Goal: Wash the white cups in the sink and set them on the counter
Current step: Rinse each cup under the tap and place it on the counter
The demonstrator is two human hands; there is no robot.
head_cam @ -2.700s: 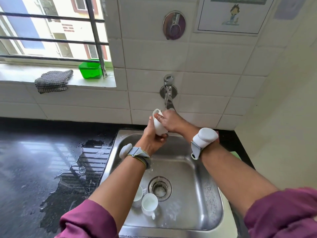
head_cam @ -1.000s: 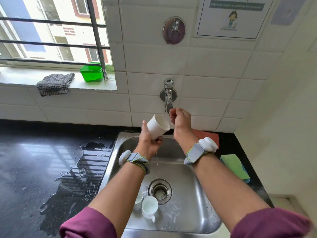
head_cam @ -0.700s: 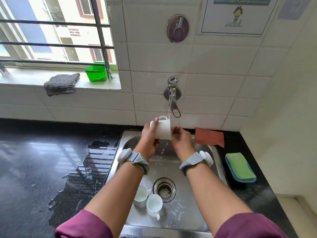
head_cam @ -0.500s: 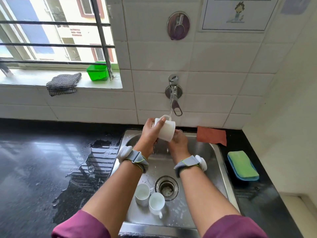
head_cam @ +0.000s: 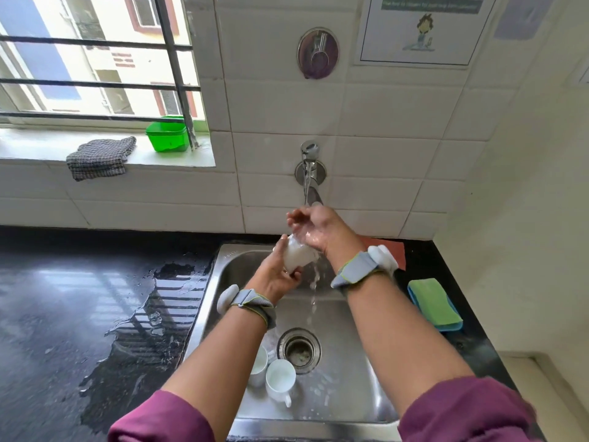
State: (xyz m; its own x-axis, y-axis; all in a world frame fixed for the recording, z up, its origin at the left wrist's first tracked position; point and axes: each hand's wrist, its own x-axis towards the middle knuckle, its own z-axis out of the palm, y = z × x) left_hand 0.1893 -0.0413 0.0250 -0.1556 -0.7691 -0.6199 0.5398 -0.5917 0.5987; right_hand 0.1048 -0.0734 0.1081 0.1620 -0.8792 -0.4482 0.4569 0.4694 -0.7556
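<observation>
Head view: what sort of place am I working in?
Most likely a kitchen, domestic or shared: a stainless steel sink set in a black stone counter, a wall-mounted metal tap running, and white ceramic cups in the basin.

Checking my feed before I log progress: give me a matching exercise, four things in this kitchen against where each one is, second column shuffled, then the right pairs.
Things
1. white cup gripped by the left hand
2. two white cups
3. green sponge
4. checked cloth

Places
A. on the window sill
B. on the sink floor beside the drain
C. held up just below the tap
D. on the counter to the right of the sink

Pairs: 1-C, 2-B, 3-D, 4-A
</observation>
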